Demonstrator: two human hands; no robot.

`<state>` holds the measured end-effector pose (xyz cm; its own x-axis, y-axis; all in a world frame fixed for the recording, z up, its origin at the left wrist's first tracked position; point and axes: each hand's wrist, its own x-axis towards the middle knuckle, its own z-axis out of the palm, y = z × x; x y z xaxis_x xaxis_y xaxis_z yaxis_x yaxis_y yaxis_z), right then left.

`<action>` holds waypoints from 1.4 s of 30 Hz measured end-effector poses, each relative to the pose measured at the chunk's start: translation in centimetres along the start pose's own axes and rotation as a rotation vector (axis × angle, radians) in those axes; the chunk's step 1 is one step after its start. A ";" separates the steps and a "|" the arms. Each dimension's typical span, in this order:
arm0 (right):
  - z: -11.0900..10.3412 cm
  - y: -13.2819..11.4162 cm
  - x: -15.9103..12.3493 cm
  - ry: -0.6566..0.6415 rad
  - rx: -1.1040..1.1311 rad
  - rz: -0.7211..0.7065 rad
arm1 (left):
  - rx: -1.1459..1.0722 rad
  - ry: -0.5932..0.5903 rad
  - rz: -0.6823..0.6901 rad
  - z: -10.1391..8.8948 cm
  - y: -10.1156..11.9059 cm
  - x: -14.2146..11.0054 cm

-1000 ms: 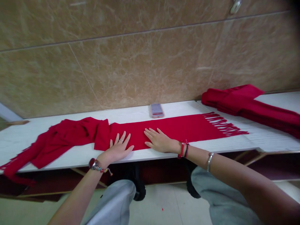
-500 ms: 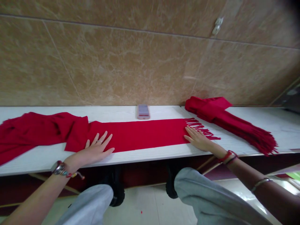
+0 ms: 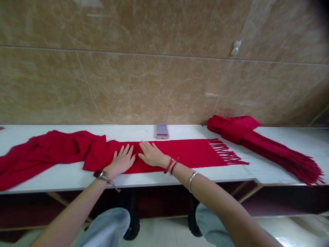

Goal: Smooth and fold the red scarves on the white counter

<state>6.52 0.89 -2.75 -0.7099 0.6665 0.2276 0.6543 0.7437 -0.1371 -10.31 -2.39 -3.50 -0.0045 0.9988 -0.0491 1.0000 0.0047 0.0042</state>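
A red scarf (image 3: 190,152) lies lengthwise along the white tabletop, smooth from its middle to the fringe at its right end. Its left part is bunched up in loose folds. My left hand (image 3: 122,160) rests open on the cloth close to those folds, fingers spread. Just right of it, my right hand (image 3: 152,155) lies flat on the same scarf, fingers stretched out and pointing up and left. A narrow gap separates the two hands. Neither hand grips the fabric.
A second red scarf (image 3: 241,132), folded and fringed, lies at the right, its fringe reaching the table's front edge. A phone (image 3: 162,131) lies by the tiled wall (image 3: 154,85), behind the flat scarf. The white table (image 3: 128,131) runs along that wall; my knees are below it.
My right hand has moved left along the scarf, from the fringed end to beside my left hand. My left hand stays on the cloth, shifted slightly right. The view has tilted up.
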 end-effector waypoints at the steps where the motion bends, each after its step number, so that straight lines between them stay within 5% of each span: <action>1: 0.6 -0.4 0.6 -0.015 0.010 0.000 | 0.003 0.015 0.004 0.3 0.0 -0.2; 4: 1.5 0.8 0.4 -0.041 -0.032 0.034 | -0.009 0.028 0.006 0.4 0.0 -0.9; 8: 0.9 6.7 -3.2 -0.040 -0.189 0.133 | -0.039 0.045 0.009 0.2 0.0 -1.0; 14: -2.9 17.5 -11.6 -0.162 -0.339 0.469 | -0.065 0.034 -0.001 0.1 0.1 -0.7; 18: -5.4 20.5 -15.1 -0.127 -0.366 0.608 | -0.079 0.009 -0.019 0.1 0.0 -0.4; 24: -5.4 17.8 -12.7 0.010 -0.336 0.590 | -0.061 -0.059 -0.021 -0.3 -0.1 0.8; 30: -3.6 10.2 -9.2 0.061 -0.058 0.088 | -0.055 -0.064 0.065 -3.0 4.1 1.8; 33: -3.0 7.9 -9.6 0.008 -0.011 0.012 | -0.072 -0.088 0.172 -3.8 7.0 2.5; 37: -2.6 7.6 -11.0 -0.060 0.005 0.018 | -0.055 -0.219 0.261 -3.5 9.4 3.4; 42: -2.9 8.5 -12.1 -0.038 0.003 0.030 | -0.026 -0.303 0.295 -3.3 9.6 4.5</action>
<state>21.44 -0.94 -3.85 -0.6993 0.6900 0.1870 0.6746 0.7235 -0.1467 -0.78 2.28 -0.41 0.2877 0.8979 -0.3331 0.9576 -0.2746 0.0867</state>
